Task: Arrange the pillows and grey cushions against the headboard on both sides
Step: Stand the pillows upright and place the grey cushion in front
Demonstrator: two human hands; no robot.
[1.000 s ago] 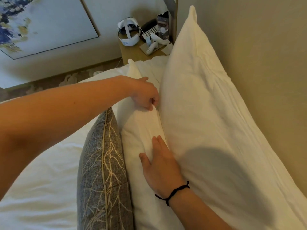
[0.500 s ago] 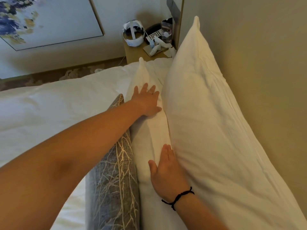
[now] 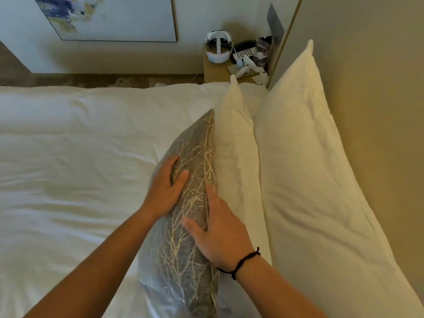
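A grey cushion (image 3: 195,157) with a pale branch pattern stands on edge on the bed, leaning against a smaller white pillow (image 3: 236,152). Behind that, a large white pillow (image 3: 305,157) rests against the beige headboard (image 3: 367,76). My left hand (image 3: 165,191) lies flat on the cushion's left face, fingers spread. On the cushion's top edge and right side rests my right hand (image 3: 220,230), with a black cord at the wrist and the thumb on the front face. Both hands press on the cushion from either side.
A white duvet (image 3: 80,168) covers the bed to the left. Beyond the bed's far edge stands a wooden nightstand (image 3: 218,72) with a white headset (image 3: 218,49), a phone and small items. A framed painting (image 3: 110,17) hangs on the far wall.
Both hands have left the small white pillow and come onto the grey cushion. My left arm has drawn back toward me. The view has lifted and widened.
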